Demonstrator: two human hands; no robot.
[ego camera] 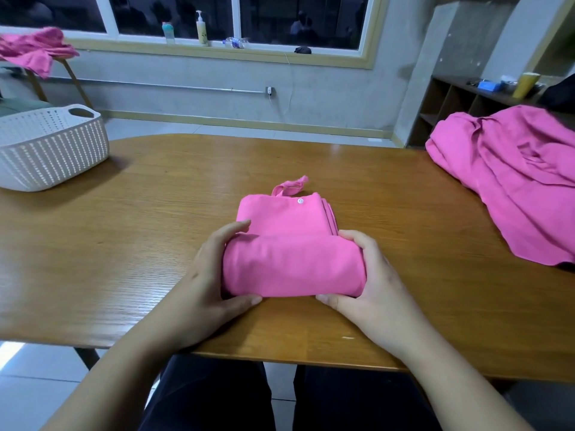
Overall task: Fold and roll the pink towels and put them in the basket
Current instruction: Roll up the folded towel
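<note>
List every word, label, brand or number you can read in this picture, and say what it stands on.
None can be read.
Pump bottle on the window sill: label print too small and blurred.
Water bottle lying on the sill: blue label, blurred.
Blue box on the shelf: no legible text.
Folded pink towel, white snap button only, no print.

A pink towel is lying folded on the wooden table, its near end rolled up into a thick tube while the far part is still lying flat, showing a white snap button and a small hanging loop at the far edge. The layered folds are showing along its right side. A loose heap of pink towels is sprawling at the table's right end. The white perforated basket is sitting upright at the far left corner, well apart from both.
</note>
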